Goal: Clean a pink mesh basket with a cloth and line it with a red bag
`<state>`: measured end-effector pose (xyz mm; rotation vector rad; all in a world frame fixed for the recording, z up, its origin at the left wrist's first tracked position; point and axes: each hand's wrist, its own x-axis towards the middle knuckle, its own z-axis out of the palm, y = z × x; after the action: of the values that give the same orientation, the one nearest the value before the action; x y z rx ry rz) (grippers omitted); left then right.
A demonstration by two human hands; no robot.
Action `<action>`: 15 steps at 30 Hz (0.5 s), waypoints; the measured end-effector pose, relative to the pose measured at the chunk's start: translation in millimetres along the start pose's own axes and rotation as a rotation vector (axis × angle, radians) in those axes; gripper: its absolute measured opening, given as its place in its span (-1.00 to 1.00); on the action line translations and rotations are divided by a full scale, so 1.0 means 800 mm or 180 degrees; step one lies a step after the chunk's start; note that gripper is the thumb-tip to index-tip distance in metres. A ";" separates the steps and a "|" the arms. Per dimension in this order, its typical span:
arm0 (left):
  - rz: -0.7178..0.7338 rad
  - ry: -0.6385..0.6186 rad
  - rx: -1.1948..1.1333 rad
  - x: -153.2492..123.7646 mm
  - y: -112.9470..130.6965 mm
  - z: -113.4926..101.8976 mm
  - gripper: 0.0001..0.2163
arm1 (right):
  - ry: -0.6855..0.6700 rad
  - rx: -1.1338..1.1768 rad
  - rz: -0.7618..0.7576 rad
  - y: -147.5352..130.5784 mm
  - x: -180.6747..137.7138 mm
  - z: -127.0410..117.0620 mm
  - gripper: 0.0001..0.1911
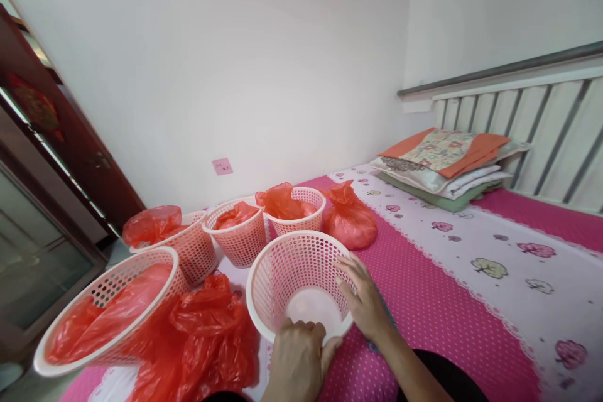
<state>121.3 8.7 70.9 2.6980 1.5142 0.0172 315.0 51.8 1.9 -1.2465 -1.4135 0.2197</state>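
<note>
A white perforated plastic basket (301, 308) with nothing inside stands right in front of me, its mouth tipped toward me. My left hand (300, 355) is closed over the near rim, knuckles up and fingers curled inward. On the right side my right hand (362, 298) grips the rim, its fingers reaching over into the basket. Left of the basket lies a crumpled red plastic bag (207, 333). Behind it and to the right sits a filled, gathered red bag (349, 217), touched by neither hand.
Several similar baskets holding red bags surround the left and back: a large one (61, 358), a back-left one (200, 257), a middle one (242, 242) and one near the wall (296, 224). Folded bedding (443, 160) lies on the patterned bed (452, 289) by the headboard (556, 132).
</note>
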 end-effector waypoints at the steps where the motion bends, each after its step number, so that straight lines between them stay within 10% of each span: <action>1: 0.0001 0.0030 -0.0016 -0.001 -0.001 0.002 -0.55 | 0.0035 -0.0017 -0.0013 0.001 -0.001 0.002 -0.63; 15: 0.0562 0.0307 0.0063 -0.005 -0.039 0.017 -0.55 | 0.0574 0.0252 0.0731 0.013 0.004 -0.013 -0.50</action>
<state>93.0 21.0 56.1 2.8764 1.2992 0.1416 329.9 52.8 -0.7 -1.3283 -1.0975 0.3093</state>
